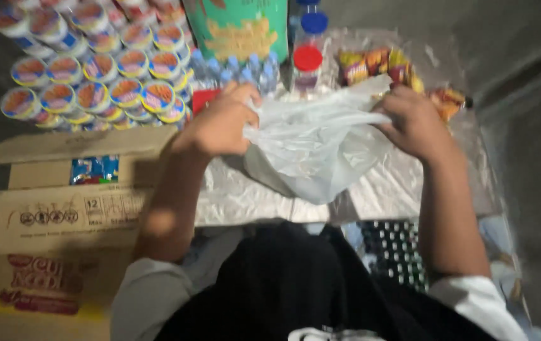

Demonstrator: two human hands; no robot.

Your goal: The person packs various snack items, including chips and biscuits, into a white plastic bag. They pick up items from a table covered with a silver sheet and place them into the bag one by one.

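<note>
While both forearms reach forward, the left hand [223, 123] and right hand [416, 123] each pinch an edge of a thin plastic bag [311, 148], stretched between them. Stacked noodle cups [93, 82] lie beyond the left grip, snack packets [378, 63] beyond the right.

A thin plastic bag [311, 148] hung between the left hand [223, 123] and right hand [416, 123], over the counter [403, 183]. Behind it stood small bottles [239, 69] and a lidded jar [307, 66]; snack packets [378, 66] lay toward the far right corner. Stacked cup tubs [93, 69] filled the far left, with an open carton [62, 189] before them.
</note>
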